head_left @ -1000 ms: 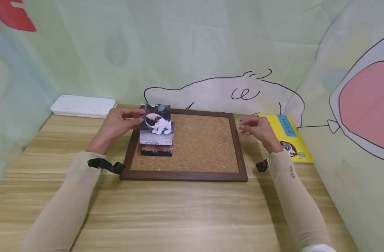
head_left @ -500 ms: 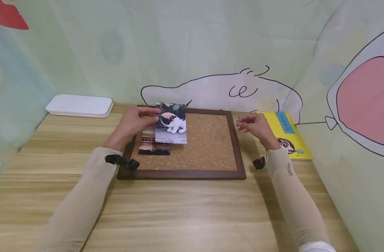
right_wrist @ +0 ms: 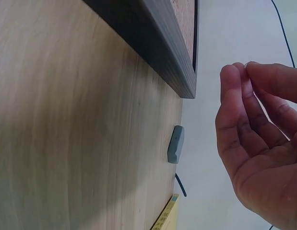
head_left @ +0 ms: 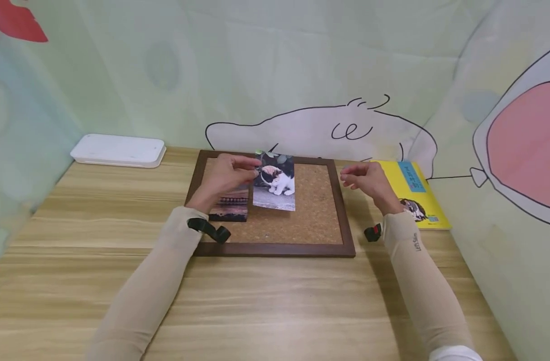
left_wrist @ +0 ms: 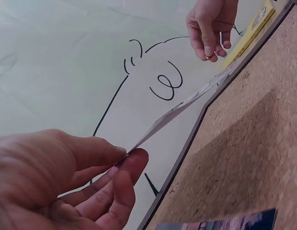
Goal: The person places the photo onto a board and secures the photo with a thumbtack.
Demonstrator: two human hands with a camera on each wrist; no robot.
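My left hand [head_left: 227,175] pinches the left edge of a cat photo [head_left: 275,188] between thumb and fingers. The photo is held above the middle of a cork board [head_left: 317,210] with a brown wooden frame, casting a shadow in the left wrist view. Another photo, a dusk scene [head_left: 232,205], lies on the board's left part, partly hidden by the left hand. Just beyond the board's right edge, my right hand [head_left: 365,180] is raised, thumb and fingertips pressed together. A tiny pale tack-like piece [left_wrist: 207,58] shows between them; its shape is mostly hidden.
A yellow book [head_left: 430,208] lies to the right, behind the right hand. A small grey block [right_wrist: 175,144] sits beside the board's corner. At the back left is a white flat case [head_left: 119,150]. A small metal tack [head_left: 267,234] shows near the board's front.
My left hand has carried the cat photo rightward, from over the dusk photo to the middle of the board, uncovering part of the dusk photo. The right hand stays nearly in place.
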